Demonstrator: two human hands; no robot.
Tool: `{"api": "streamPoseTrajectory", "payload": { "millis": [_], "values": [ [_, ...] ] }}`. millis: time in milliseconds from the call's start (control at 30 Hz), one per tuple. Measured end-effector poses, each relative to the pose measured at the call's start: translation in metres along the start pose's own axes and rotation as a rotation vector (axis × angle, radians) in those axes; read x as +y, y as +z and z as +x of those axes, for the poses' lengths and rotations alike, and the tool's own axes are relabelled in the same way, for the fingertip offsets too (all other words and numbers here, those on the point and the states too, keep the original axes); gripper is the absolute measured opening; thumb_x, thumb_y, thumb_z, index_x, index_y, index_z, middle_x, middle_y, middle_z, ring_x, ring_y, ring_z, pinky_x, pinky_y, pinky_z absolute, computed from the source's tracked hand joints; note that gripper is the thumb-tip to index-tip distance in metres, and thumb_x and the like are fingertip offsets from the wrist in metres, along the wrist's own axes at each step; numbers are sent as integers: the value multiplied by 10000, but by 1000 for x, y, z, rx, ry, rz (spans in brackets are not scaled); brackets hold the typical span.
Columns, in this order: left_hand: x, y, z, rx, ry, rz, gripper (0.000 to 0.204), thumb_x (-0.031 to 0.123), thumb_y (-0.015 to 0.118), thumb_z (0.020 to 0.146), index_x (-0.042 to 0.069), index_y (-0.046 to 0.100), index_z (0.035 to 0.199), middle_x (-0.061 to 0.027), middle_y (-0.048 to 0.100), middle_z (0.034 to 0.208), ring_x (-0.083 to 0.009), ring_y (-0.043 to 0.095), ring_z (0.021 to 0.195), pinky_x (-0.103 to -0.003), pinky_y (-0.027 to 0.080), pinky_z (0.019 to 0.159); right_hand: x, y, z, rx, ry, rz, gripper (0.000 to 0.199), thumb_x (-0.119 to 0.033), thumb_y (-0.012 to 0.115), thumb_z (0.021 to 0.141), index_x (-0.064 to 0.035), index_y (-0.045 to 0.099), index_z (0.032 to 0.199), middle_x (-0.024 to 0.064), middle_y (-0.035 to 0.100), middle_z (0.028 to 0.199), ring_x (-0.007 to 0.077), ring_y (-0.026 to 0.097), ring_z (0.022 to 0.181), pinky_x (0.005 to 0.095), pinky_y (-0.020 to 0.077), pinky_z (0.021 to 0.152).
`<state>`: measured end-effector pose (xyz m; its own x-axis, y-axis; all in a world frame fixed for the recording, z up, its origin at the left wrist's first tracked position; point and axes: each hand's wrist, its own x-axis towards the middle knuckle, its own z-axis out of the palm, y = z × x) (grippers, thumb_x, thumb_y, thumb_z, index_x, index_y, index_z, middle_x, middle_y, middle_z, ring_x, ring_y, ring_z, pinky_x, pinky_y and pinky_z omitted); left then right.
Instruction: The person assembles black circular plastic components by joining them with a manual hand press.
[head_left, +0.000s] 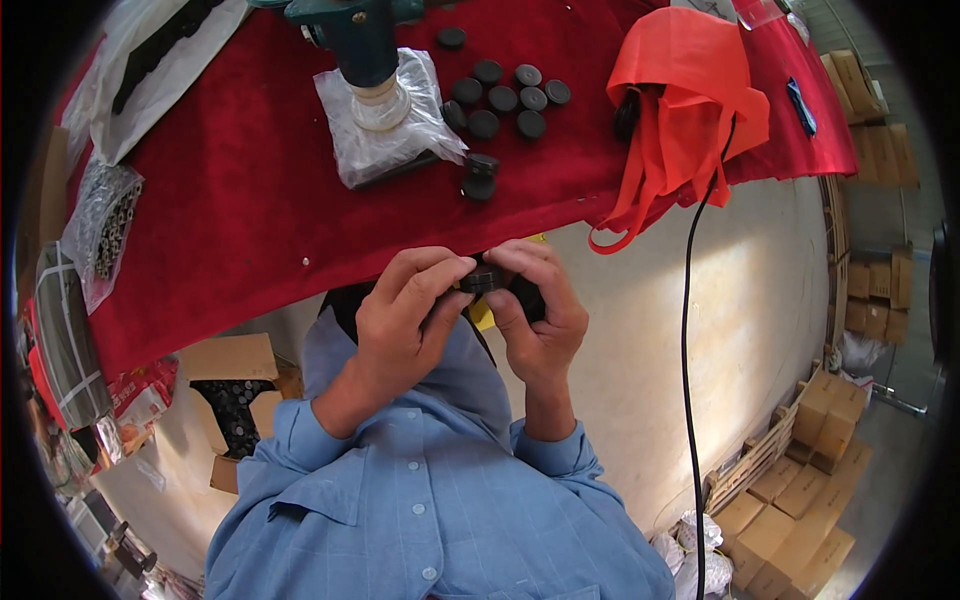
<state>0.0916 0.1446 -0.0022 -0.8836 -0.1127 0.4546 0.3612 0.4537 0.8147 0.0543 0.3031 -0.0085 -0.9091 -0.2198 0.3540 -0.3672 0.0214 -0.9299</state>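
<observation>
A: Held at chest height, just below the near edge of the red-covered table [250,230]: a small black round part [482,278], pinched between both hands.

B: Pose of the hands?

A: Raised from blue shirt sleeves [300,425], forearms angled inward, knuckles up. Left hand [405,320] curled, thumb and forefinger pressed onto the part's left side. Right hand [540,310] curled likewise, fingertips meeting the part from the right, with more dark material half hidden under the palm.

B: Look of the part?

A: Dark, matte, squat, disc-like; mostly covered by fingers, finer detail impossible to tell.

B: Grip?

A: Both closed tight around the part, no fingers spread.

B: Further out?

A: On the cloth, a cluster of black round caps [505,95], laid flat, and two more stacked [480,175] near the edge. Beside them, a green machine [358,35] standing on a clear plastic bag [385,125]. To the right, an orange bag [685,100] draped over the edge, a black cable [688,330] hanging down from it. Lower left, an open cardboard box [235,400] of dark pieces on the floor.
</observation>
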Motion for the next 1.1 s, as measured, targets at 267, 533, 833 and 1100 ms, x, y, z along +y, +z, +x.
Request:
{"api": "streamPoseTrajectory", "payload": {
  "millis": [267,533,833,1100],
  "values": [
    [6,-4,2,34,81,-17,357,-53,763,799,18,690,1141,-134,651,1044,-211,671,843,-291,560,674,-2,-2,0,5,-72,-42,292,57,709,835,-5,672,1118,130,663,1060,185,625,838,283,514,727],
    [9,-6,2,68,-5,-151,360,-18,813,781,13,690,1118,-122,643,1021,-110,614,699,-242,499,591,5,3,-6,-21,67,136,261,47,715,841,6,664,1093,125,676,1032,216,642,932,302,510,823],
    [8,-6,3,40,64,-219,381,21,847,753,22,691,1100,-133,650,1011,-158,653,805,-257,527,634,18,11,-10,-94,55,451,255,21,733,855,9,662,1099,125,660,1049,215,634,985,301,508,848],
    [7,-12,4,36,105,-220,325,42,832,780,19,699,1075,-144,667,1012,-193,680,854,-279,551,675,1,12,-4,-46,46,340,287,-28,763,836,-7,676,1109,144,662,1059,219,641,992,301,519,827]
  ]
}}
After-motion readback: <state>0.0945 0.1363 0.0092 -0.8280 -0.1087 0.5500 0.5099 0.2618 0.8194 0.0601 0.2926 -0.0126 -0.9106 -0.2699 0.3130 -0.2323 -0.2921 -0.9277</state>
